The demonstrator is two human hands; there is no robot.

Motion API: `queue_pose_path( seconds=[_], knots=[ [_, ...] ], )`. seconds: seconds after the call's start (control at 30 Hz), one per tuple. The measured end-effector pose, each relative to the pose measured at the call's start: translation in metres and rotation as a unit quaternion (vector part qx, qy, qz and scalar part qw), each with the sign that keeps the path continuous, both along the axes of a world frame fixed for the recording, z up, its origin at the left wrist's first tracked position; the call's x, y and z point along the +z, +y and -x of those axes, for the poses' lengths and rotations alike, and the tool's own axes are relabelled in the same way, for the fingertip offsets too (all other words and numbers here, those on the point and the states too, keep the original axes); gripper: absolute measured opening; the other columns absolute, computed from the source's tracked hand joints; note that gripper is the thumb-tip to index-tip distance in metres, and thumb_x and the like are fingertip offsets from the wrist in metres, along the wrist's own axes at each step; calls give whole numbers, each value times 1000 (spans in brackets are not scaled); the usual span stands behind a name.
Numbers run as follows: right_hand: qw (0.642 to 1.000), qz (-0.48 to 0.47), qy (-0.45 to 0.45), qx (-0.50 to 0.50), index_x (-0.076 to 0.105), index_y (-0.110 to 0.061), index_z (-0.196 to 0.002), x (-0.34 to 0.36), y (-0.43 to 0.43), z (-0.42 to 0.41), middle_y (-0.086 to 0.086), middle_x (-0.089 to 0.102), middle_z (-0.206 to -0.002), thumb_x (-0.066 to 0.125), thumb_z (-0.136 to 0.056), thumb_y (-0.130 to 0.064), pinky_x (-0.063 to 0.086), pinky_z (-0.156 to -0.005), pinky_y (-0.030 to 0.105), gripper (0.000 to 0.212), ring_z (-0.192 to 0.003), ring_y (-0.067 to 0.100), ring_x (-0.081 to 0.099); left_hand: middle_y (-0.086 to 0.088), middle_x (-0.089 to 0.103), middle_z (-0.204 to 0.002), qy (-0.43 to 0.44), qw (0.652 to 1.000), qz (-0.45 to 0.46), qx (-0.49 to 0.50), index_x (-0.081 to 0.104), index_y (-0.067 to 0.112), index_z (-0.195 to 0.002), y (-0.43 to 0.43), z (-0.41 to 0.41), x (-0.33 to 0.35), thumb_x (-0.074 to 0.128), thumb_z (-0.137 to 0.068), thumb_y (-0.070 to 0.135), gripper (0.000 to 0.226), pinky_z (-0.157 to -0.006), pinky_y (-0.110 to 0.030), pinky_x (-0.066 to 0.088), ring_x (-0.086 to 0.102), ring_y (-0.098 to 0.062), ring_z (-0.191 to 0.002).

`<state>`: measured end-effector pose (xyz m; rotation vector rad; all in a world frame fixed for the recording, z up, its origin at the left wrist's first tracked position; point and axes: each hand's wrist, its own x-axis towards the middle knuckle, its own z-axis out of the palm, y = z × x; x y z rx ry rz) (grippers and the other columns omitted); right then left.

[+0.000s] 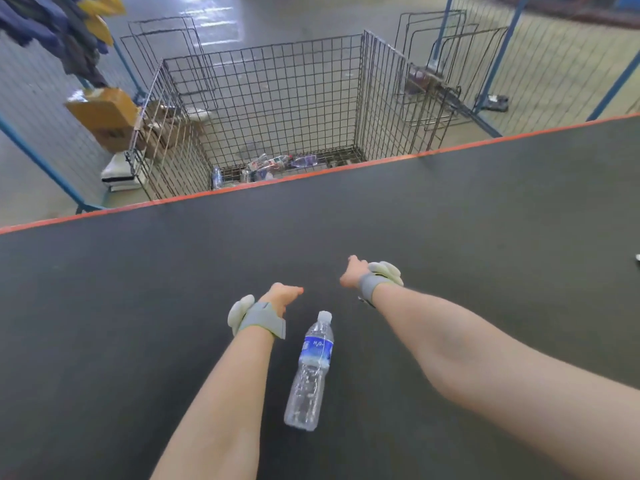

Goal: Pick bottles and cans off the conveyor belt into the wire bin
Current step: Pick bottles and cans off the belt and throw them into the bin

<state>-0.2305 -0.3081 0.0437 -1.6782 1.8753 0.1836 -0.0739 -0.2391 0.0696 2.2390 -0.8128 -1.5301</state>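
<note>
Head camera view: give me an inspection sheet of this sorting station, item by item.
Surface: dark conveyor belt with an orange far edge.
Job's things: one clear water bottle with a blue label lies on the belt between the forearms, cap pointing away. The wire bin stands beyond the far edge, with a few binned bottles at its bottom.
Clutter: small pale object at the belt's right edge, too cut off to identify.
Hands: left hand and right hand are over the belt, holding nothing.
Cables: nothing seen.
Surroundings: cardboard boxes left of the bin, spare wire panels to its right.
</note>
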Motion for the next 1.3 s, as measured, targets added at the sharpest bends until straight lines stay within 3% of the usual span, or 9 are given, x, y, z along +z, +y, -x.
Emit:
queue_pose_path(
  seconds=[0.17,0.3,0.4,0.47,0.67,0.77,0.9,1.17,1.3],
  knots=[
    [998,-36,-26,-50,30,-8,-145,-8,68,43,17,40,-143,56,-92,-38,33,-107,39,66,-133,34,39,-18,41,-144,5,1000,-20,-13,21,4,-147,36,24,-9,55,-95,32,68,-102,-44,40,43,-31,-132],
    [988,-82,-71,-113,6,-12,-153,-17,110,61,18,30,-148,61,-90,-42,26,-111,35,89,-138,33,33,-16,43,-142,19,1000,-3,14,22,5,-147,47,36,-10,55,-95,32,67,-103,-46,39,44,-29,-131],
    [982,-84,-73,-151,-14,-31,-152,-35,134,73,13,37,-141,67,-87,-37,31,-107,32,103,-129,29,42,-15,41,-144,32,999,-7,27,22,5,-148,59,44,-18,53,-96,30,66,-104,-47,38,42,-29,-133],
    [984,-63,-39,-163,-13,-39,-151,-37,140,80,9,43,-134,62,-89,-35,32,-101,29,98,-123,24,46,-15,42,-143,32,999,-9,27,22,6,-148,65,48,-24,53,-96,31,66,-102,-48,39,44,-28,-131],
    [968,-49,-113,-218,-18,-30,-151,-28,127,68,17,31,-144,58,-87,-23,27,-112,42,100,-131,34,38,-12,40,-145,25,999,-2,27,22,7,-149,75,41,-35,57,-94,30,69,-102,-45,39,42,-28,-132],
    [962,-37,-155,-221,-16,-30,-152,-22,117,56,16,31,-143,59,-86,-20,29,-113,43,100,-132,34,38,-11,38,-148,-25,995,8,-92,22,11,-149,80,27,-33,72,-84,24,84,-109,-39,33,37,-26,-137],
    [963,-43,-164,-208,-11,-32,-152,-18,112,44,15,32,-143,60,-85,-21,31,-111,46,99,-130,35,39,-2,30,-154,-150,939,-90,-296,14,31,-151,100,-2,-28,81,-67,44,108,-110,-41,35,32,-26,-140],
    [971,-46,-147,-184,-10,-33,-151,-15,120,39,13,39,-136,62,-83,-26,35,-109,47,100,-125,33,44,-2,33,-153,-155,906,-143,-367,11,36,-151,130,-25,-41,84,-56,48,120,-109,-44,37,37,-28,-137],
    [970,-35,-150,-188,-10,-33,-151,-14,123,43,13,40,-135,61,-83,-26,35,-109,46,99,-124,33,44,-3,32,-150,-247,832,-148,-473,11,30,-151,153,-15,-47,84,-60,47,118,-107,-42,39,38,-28,-135]
  ],
)
